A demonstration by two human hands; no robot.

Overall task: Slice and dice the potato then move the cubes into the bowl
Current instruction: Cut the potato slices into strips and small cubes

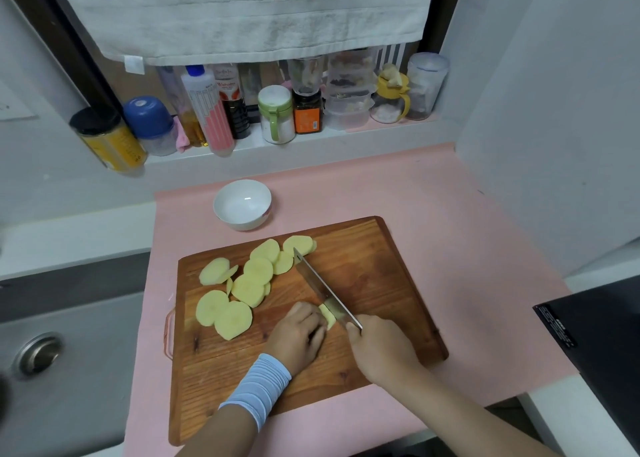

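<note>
Pressing potato piece [327, 315] under left hand [298, 335], knife [320, 285] alongside

Our left hand [300, 335] low in middle of frame, knuckles up, fingers curled down onto potato piece [328, 315]. Blue striped band [258, 387] round our left wrist. Our right hand [381, 345] just right of it, closed tight round knife [322, 287] handle. Both our forearms come up from bottom edge, right one from lower right.

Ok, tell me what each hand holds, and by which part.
Right hand grips the steel-bladed knife by its handle. Left hand holds the pale yellow potato piece from its left side.
</note>
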